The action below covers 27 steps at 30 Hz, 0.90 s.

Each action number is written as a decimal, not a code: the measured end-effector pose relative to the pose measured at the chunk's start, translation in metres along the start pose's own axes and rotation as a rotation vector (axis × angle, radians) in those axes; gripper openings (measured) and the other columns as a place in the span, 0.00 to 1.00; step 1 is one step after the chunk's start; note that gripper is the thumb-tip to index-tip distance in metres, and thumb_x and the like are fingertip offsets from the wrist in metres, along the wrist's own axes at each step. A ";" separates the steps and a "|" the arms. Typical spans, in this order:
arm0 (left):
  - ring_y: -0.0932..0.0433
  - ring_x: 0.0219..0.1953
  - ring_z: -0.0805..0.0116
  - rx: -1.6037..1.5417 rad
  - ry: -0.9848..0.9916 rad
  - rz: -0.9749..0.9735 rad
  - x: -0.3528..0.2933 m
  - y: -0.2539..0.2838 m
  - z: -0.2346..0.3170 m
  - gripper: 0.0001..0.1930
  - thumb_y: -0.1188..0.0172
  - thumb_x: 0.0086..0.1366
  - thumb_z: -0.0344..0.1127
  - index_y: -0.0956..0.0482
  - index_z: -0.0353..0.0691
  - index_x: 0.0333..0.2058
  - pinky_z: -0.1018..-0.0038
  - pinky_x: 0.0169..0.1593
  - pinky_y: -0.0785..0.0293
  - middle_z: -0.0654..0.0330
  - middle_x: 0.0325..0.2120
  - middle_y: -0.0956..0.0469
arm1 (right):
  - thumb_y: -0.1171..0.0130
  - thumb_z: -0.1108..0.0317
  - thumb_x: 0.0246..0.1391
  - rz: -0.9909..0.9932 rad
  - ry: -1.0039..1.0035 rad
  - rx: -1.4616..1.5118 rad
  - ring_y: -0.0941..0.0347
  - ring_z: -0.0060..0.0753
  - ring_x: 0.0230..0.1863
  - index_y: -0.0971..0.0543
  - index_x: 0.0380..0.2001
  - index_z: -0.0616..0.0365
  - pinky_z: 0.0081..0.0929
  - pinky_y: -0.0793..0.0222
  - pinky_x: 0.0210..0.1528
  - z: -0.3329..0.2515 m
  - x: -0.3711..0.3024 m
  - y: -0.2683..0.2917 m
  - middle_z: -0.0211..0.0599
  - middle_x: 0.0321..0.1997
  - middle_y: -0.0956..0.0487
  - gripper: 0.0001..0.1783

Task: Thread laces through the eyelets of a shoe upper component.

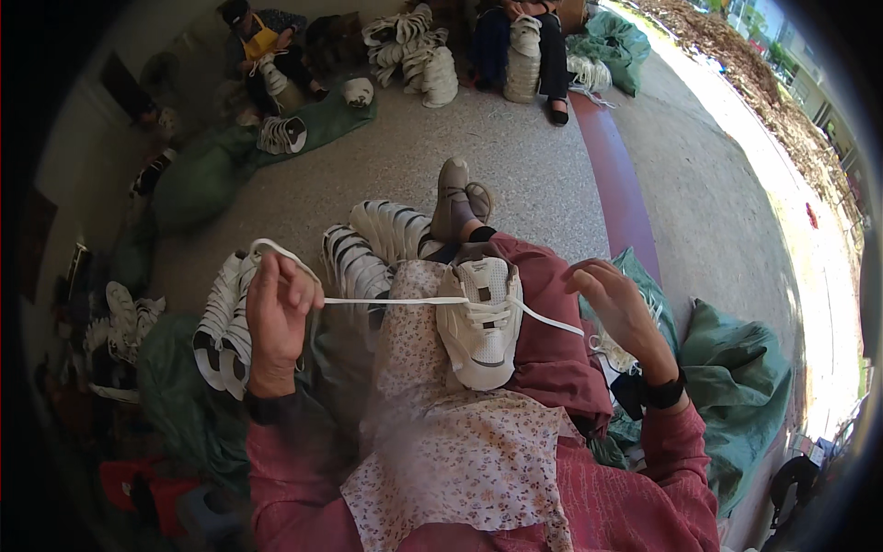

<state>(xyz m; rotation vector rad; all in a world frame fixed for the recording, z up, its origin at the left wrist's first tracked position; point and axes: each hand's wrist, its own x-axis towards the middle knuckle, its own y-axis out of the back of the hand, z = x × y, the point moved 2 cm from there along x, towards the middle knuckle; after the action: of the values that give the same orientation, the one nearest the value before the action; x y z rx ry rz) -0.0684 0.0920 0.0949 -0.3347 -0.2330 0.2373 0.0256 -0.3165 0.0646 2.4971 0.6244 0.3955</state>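
A cream shoe upper rests on my lap, its rounded toe toward me and its tongue pointing away. A white shoelace runs through some of its eyelets. My left hand is closed on one length of the lace, which is drawn straight out to the left, with a loop curling above the fingers. From the upper's right side the lace's other end sticks out loosely, its tip short of my right hand. That hand is raised with its fingers apart, and I see nothing in it.
Stacks of shoe uppers lie beyond my knees and at the left. Green sacks stand on both sides. Loose white laces hang by my right thigh. Across the floor a person in a yellow apron and another person sit among more uppers.
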 end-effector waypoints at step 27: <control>0.26 0.36 0.69 0.964 0.033 -0.637 0.078 -0.081 -0.154 0.17 0.31 0.62 0.44 0.26 0.37 0.33 0.71 0.40 0.29 0.62 0.31 0.25 | 0.48 0.66 0.69 0.866 -0.042 1.706 0.27 0.40 0.52 0.25 0.52 0.67 0.41 0.35 0.67 0.134 -0.084 0.113 0.42 0.49 0.21 0.16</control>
<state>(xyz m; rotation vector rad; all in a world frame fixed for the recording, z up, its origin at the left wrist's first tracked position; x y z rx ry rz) 0.0612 -0.0071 -0.0041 0.6906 -0.1601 -0.2955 0.0461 -0.5010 0.0058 4.3188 -0.5666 -0.0131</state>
